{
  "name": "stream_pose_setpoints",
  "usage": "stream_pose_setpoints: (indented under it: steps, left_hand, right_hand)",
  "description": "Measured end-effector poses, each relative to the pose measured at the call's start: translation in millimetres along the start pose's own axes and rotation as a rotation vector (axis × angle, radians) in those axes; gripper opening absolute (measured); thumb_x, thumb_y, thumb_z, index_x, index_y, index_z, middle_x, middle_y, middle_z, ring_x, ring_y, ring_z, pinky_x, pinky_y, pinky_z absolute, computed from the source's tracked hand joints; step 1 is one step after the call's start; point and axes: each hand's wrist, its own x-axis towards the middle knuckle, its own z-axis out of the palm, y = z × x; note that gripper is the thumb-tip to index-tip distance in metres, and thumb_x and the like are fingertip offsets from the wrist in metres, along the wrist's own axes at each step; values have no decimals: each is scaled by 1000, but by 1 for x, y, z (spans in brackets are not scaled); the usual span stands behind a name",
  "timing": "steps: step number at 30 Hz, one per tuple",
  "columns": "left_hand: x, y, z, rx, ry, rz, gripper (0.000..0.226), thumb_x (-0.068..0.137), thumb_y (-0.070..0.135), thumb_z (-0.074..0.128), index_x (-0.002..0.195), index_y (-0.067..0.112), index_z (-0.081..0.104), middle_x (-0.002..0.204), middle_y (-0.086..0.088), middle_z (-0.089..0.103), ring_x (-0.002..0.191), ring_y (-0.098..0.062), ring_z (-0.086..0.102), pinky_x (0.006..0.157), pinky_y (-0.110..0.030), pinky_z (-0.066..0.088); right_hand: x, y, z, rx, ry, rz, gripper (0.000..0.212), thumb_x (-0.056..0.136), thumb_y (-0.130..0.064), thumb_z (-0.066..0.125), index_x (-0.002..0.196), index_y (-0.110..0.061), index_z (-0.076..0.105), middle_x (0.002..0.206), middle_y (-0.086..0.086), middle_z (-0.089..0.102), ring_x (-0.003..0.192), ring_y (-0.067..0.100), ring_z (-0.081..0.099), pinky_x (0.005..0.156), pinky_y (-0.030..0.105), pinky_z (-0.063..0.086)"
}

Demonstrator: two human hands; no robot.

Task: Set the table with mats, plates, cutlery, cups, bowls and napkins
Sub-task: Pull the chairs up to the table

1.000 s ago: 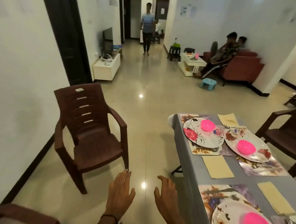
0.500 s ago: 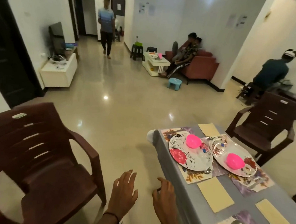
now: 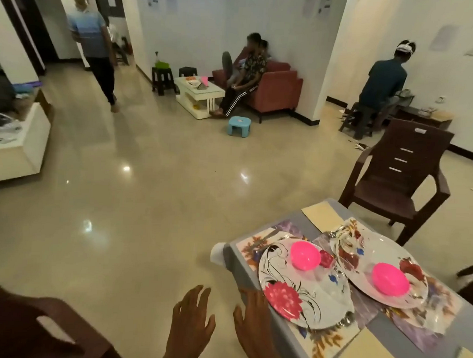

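Table (image 3: pixel 238 270) edge sits at the straight, spread fingertips (image 3: pixel 246 293) of the right hand (image 3: pixel 251 322); contact unclear, nothing held. Left hand (image 3: pixel 190 325) beside it over the floor, fingers spread, empty. Plate (image 3: pixel 305 296) with pink bowl (image 3: pixel 305 255) on a mat (image 3: pixel 252 244) just beyond; second plate (image 3: pixel 385 254) with second bowl (image 3: pixel 389 279) behind. Napkin (image 3: pixel 371 357) near.

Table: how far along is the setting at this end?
Done: two mats, each with a plate and pink bowl, cutlery alongside, yellow napkins laid. In hand: nothing; left hand and right hand open beside the table. Left: no cups visible.
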Motion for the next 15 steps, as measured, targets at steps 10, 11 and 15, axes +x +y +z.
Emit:
stream_pose_setpoints:
  steps: [10,11,15]
  left_hand:
    - [109,-51,-16,-25,53,-80,53,81,42,47,131,24,52,130,2,54,120,-14,48,89,-34,50]
    - [112,-55,-19,-38,51,-85,53,80,42,49,130,24,52,128,2,55,120,-14,49,89,-34,50]
    - [127,-92,-35,-35,56,-128,53,76,39,59,126,24,52,122,2,56,112,-17,56,84,-32,52]
  right_hand:
    - [120,-39,37,-10,-135,-76,36,79,-24,77,110,-31,61,104,-9,69,93,10,67,84,26,54]
    - [128,-43,43,-21,-154,-89,33,82,-25,75,112,-30,63,108,-9,68,98,10,66,88,26,51]
    - [163,-69,75,-75,-264,-259,30,93,-26,59,123,-24,60,119,-3,59,110,18,57,95,29,44]
